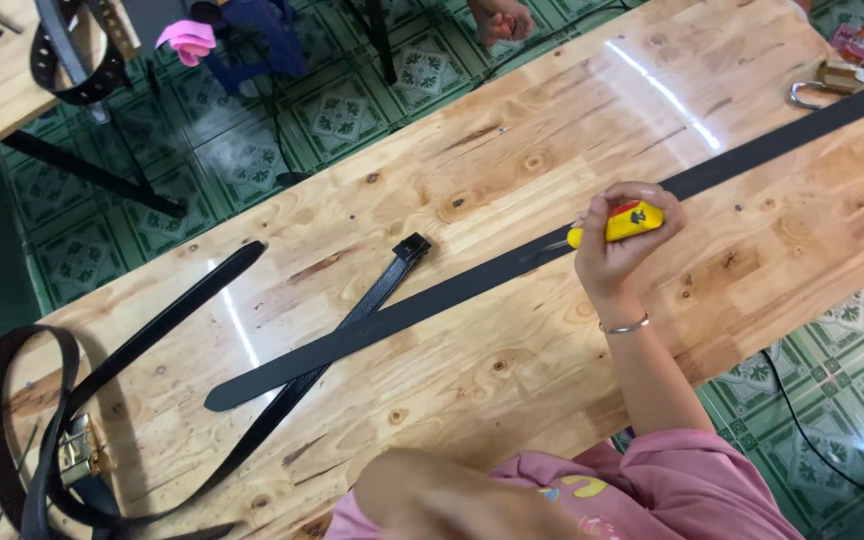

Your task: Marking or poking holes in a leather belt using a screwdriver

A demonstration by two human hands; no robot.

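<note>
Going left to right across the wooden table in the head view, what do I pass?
Coiled black leather belt with brass buckle → black belt strap end with a square loop → right hand gripping a yellow-handled tool → brass-coloured buckle at the far right, all on the pale wooden table.

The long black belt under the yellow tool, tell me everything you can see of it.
The long black belt is a flat, matte strap, leather-like, lying straight and diagonal across the wooden table. Its tapered tip points lower left, crossing over a second black belt. The right hand presses a yellow-handled tool onto it. Its far end reaches the table's upper right edge.
</note>
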